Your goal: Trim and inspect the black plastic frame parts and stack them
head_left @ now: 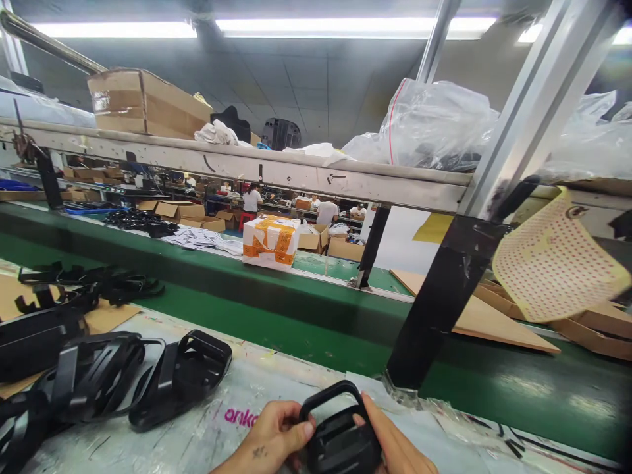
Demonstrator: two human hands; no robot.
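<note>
The left hand [269,438] and right hand [397,442] hold a black plastic frame [340,431] between them, low in the view, over the bench [237,388]. The left thumb [301,429] presses on the frame's left side, and the right fingers [380,421] lie pressed together against its right side; the remaining left fingers are hidden, so their spread cannot be told. More black frames [180,378] lie in a heap to the left, near pink print [241,417], with a green conveyor [276,322] beyond

Location: factory assembly floor | green conveyor belt [276,322] running across view | workers [251,201] standing beyond belt | cardboard cartons [345,249] sitting behind belt
</note>
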